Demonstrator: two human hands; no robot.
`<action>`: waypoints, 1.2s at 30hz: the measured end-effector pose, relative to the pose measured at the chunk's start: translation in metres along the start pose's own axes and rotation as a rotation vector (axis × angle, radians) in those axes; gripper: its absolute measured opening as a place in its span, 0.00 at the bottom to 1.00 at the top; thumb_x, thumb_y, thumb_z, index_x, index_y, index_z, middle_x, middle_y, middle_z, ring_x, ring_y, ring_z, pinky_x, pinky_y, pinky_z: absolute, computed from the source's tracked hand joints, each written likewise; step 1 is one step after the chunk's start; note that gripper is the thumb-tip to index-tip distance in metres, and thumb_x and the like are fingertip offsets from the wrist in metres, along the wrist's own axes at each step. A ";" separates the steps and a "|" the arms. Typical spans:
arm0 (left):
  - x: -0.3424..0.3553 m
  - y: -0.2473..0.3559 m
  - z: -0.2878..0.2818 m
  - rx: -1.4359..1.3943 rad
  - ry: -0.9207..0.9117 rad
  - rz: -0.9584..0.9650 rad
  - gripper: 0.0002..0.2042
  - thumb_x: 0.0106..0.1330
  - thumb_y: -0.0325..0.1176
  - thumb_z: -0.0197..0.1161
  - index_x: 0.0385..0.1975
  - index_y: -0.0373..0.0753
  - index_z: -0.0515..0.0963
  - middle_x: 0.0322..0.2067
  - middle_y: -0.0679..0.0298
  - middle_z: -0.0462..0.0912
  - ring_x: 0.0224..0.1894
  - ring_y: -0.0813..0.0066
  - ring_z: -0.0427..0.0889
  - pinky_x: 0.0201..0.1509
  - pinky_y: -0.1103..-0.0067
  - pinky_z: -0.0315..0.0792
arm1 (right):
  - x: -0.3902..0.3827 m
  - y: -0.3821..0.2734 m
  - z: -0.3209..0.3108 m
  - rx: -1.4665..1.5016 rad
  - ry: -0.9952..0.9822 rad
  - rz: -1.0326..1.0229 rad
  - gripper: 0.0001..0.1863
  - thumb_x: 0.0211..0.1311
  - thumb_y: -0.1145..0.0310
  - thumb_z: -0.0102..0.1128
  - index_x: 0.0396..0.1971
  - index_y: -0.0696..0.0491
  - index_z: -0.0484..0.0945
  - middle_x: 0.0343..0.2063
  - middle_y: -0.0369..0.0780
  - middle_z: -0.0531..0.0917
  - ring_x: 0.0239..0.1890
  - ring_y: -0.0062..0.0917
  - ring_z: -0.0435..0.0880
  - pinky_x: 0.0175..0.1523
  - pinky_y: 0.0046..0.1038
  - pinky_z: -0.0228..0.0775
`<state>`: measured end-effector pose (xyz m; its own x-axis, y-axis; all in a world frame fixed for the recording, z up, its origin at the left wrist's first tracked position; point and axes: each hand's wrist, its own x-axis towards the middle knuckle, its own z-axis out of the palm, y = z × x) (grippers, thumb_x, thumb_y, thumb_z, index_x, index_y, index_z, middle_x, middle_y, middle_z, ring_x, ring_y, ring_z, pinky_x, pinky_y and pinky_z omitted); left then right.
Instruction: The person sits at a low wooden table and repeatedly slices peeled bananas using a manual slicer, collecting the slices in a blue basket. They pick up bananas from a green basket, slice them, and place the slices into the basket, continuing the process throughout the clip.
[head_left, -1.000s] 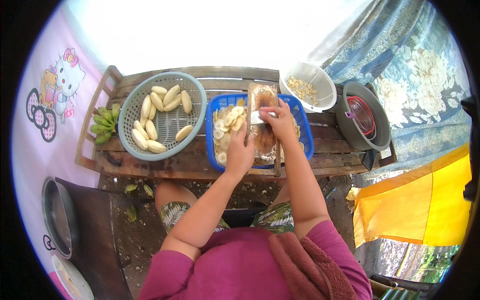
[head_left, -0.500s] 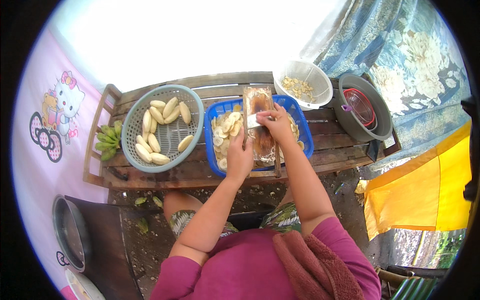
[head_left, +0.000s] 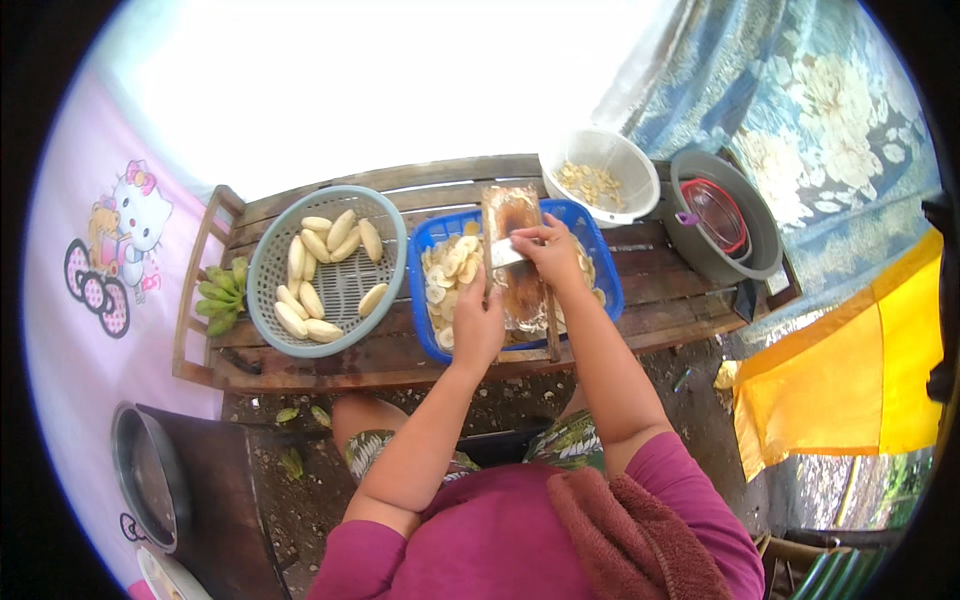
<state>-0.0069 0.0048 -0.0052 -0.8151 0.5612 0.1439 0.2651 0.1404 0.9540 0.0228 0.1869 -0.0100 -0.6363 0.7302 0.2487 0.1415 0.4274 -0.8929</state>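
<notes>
A wooden slicer board [head_left: 511, 208] with brown-stained faces lies slanted across a blue plastic basket [head_left: 418, 318]. Banana slices [head_left: 450, 266] are heaped in that basket on both sides of the board. My left hand [head_left: 478, 325] is closed at the board's left edge, its fingertips beside the slices. Over the board's middle, my right hand [head_left: 552, 252] has its fingers bent together on a small pale flat piece [head_left: 507, 252]. Whether this piece is loose or part of the slicer, I cannot tell.
On the slatted wooden bench [head_left: 420, 180], a grey-blue basket [head_left: 262, 322] holds several peeled bananas [head_left: 312, 245]. Green bananas [head_left: 222, 297] lie at its left. To the right are a white strainer [head_left: 645, 190] with pale slices and a grey basin [head_left: 692, 255] containing a red-rimmed basket [head_left: 715, 213].
The whole view has shifted slightly. Both hands keep nearly the same places on the slicer board, and the slices look the same.
</notes>
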 end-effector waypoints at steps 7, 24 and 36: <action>-0.002 0.014 -0.018 0.262 0.150 0.268 0.22 0.69 0.31 0.56 0.63 0.34 0.69 0.46 0.48 0.73 0.53 0.56 0.72 0.61 0.68 0.65 | 0.002 -0.040 -0.007 -0.542 0.044 -0.234 0.10 0.50 0.60 0.72 0.32 0.46 0.88 0.40 0.35 0.81 0.50 0.33 0.75 0.53 0.40 0.63; 0.113 -0.106 -0.183 0.384 -0.401 -0.444 0.25 0.55 0.29 0.73 0.55 0.38 0.76 0.43 0.58 0.83 0.43 0.68 0.83 0.48 0.74 0.77 | 0.126 -0.041 -0.118 -0.690 0.291 -0.442 0.13 0.61 0.71 0.61 0.44 0.58 0.83 0.44 0.49 0.84 0.50 0.42 0.81 0.57 0.36 0.70; 0.015 0.058 -0.023 -0.123 0.145 0.202 0.25 0.58 0.30 0.69 0.55 0.28 0.73 0.41 0.52 0.78 0.39 0.63 0.80 0.45 0.74 0.75 | -0.048 -0.106 0.009 0.275 -0.264 -0.060 0.29 0.68 0.71 0.59 0.68 0.52 0.64 0.55 0.45 0.76 0.47 0.25 0.81 0.48 0.24 0.76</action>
<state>-0.0155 0.0026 0.0586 -0.8195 0.4438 0.3624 0.3725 -0.0680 0.9255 0.0314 0.1022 0.0695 -0.8160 0.5301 0.2306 -0.0879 0.2805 -0.9558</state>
